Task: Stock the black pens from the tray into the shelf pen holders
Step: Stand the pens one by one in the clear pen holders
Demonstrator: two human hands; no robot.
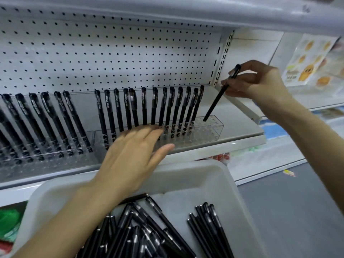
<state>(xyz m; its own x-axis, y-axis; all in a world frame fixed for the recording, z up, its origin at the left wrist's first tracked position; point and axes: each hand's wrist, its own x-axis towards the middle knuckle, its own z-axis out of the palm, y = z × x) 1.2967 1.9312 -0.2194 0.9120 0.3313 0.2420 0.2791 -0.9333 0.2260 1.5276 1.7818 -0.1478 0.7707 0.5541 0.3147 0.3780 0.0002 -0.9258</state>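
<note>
White pegboard (111, 53) backs a pale metal shelf (242, 131) in a shop aisle, with grey floor (297, 211) to the lower right.

Head view: two clear plastic pen holders stand side by side on the shelf. The left holder (46, 161) carries a row of black pens leaning to the left. The right holder (210, 129) has a row of standing pens (167, 108) along most of its back, caps up, while its right end has open holes.

The right hand (260, 82) pinches one black pen (217, 97) between thumb and fingertips near its capped upper end. This pen is tilted, top to the right, and its lower tip sits at the top of the right holder's unfilled end, just beside the last standing pen.

The left hand (134, 151) is flat, with straight, slightly spread fingers and the thumb held out, holding nothing. It is blurred and lies over the front of the right holder; whether it touches the plastic cannot be told.

Below the shelf is a white plastic tray (214, 183). A loose heap of black pens (149, 229) lies in it, with a smaller bunch (210, 226) apart on the right.

A sheet of yellow stickers (307, 60) stands in the next shelf bay, and green packaging (9, 224) shows at the lower left.
</note>
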